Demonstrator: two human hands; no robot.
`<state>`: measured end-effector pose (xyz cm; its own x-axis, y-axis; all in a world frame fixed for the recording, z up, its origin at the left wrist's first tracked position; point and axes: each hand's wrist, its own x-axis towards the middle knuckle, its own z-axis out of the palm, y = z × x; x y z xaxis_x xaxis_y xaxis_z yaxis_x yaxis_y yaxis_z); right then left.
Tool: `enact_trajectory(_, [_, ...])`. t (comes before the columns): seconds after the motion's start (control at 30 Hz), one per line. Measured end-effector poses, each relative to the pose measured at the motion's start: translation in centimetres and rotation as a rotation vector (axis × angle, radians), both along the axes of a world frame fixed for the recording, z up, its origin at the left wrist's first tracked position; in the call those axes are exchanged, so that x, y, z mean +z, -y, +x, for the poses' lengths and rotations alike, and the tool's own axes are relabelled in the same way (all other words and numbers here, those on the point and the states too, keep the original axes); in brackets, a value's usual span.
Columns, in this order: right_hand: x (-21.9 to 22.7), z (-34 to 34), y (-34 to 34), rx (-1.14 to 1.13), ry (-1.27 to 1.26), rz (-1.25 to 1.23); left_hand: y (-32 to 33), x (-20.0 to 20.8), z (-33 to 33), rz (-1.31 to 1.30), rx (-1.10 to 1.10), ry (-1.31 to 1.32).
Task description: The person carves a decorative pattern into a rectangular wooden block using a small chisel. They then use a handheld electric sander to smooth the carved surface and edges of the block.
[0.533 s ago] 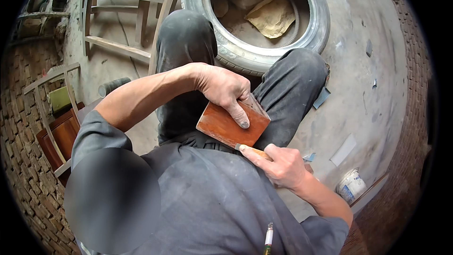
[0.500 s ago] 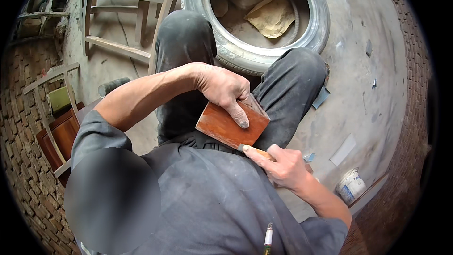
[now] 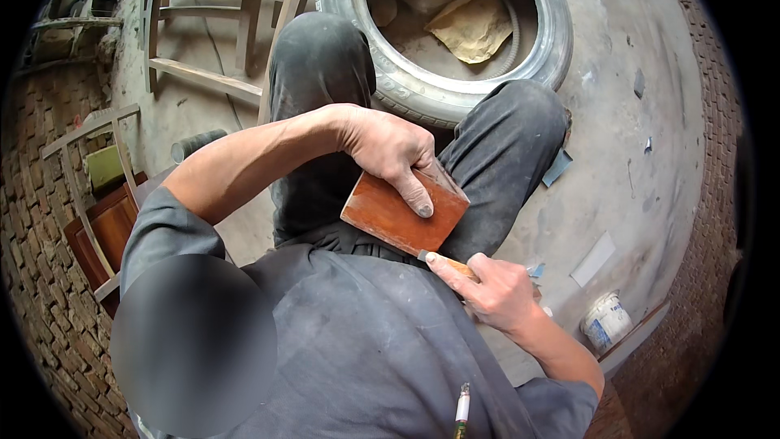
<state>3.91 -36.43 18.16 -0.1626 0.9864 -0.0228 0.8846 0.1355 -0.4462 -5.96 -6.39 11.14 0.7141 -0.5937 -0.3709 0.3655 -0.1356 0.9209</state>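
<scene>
My left hand [image 3: 394, 150] grips a small reddish-brown wooden board [image 3: 398, 215] over my lap, thumb flat on its face and the fingers hidden behind it. Pale dust marks the board's edges. In my right hand [image 3: 496, 289] is a small tool with an orange-brown wooden handle [image 3: 455, 265] and a short grey metal end. My index finger lies along the tool, whose tip meets or nearly meets the board's near right corner; I cannot tell if they touch.
Beyond my knees lies a tire [image 3: 548, 41] with crumpled yellowish paper [image 3: 475, 28] inside. Wooden chair frames [image 3: 207, 77] stand at the far left, near a grey cylinder [image 3: 197, 146]. On the right are a white bucket [image 3: 607, 321] and paper scraps [image 3: 593, 260]. A lit cigarette [image 3: 462, 406] shows below.
The whole view has shifted slightly. Both hands keep their grip, and the board and tool hold nearly the same place against each other.
</scene>
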Motion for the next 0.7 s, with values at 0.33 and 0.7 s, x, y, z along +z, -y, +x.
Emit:
enact_trajectory(0.33, [-0.2,-0.8,0.5,-0.025,0.041,0.002,0.2,-0.1,-0.1,-0.023,0.006,-0.003])
enact_trajectory(0.7, [-1.0,-1.5,2.0,-0.107,0.056,0.041,0.1,-0.4,0.0,-0.008,-0.002,0.014])
